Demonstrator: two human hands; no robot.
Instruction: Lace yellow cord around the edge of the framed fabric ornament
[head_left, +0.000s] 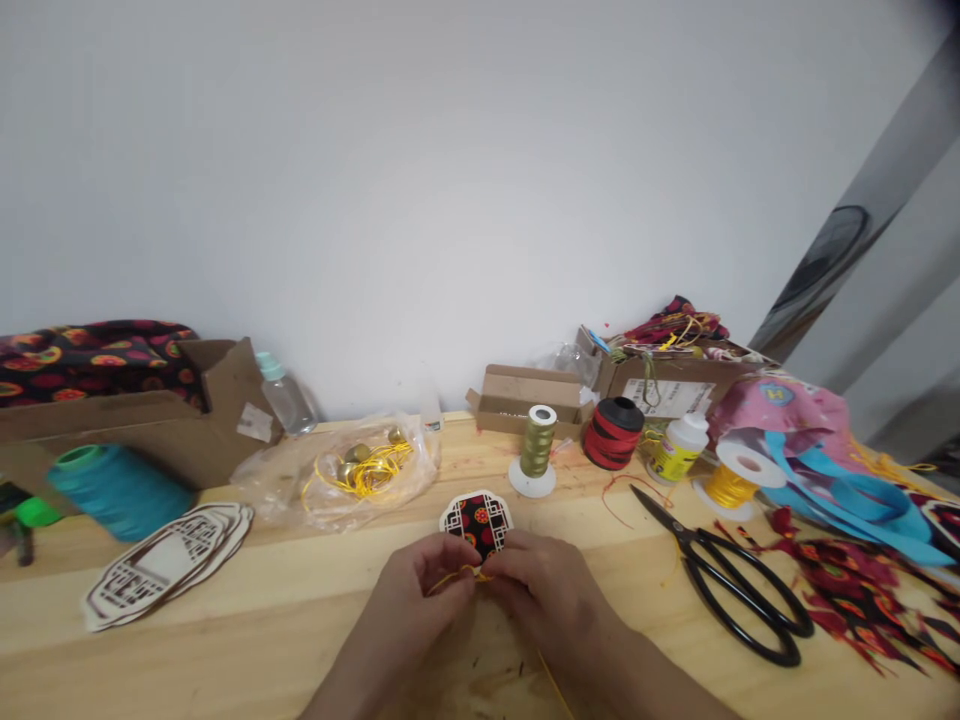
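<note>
At the middle of the wooden table, a patterned ornament [478, 519] with a pale cut-out frame and dark floral cloth shows just beyond my fingertips. My left hand [425, 588] pinches a thin yellow cord [466, 571] near the ornament's lower edge. Close beside it, my right hand [546, 590] has its fingers closed on the same cord, and a strand of it trails down toward the front edge of the picture. Part of the cord and the ornament's lower edge are hidden by my fingers.
Black scissors [739, 575] lie at the right, beside cloth scraps [862, 590]. Behind my hands stand a green thread spool [537, 450], a red spool [613, 432] and a glue bottle [679, 447]. Pale frames [169, 560], a blue cone [124, 490] and a plastic bag [345, 475] are left.
</note>
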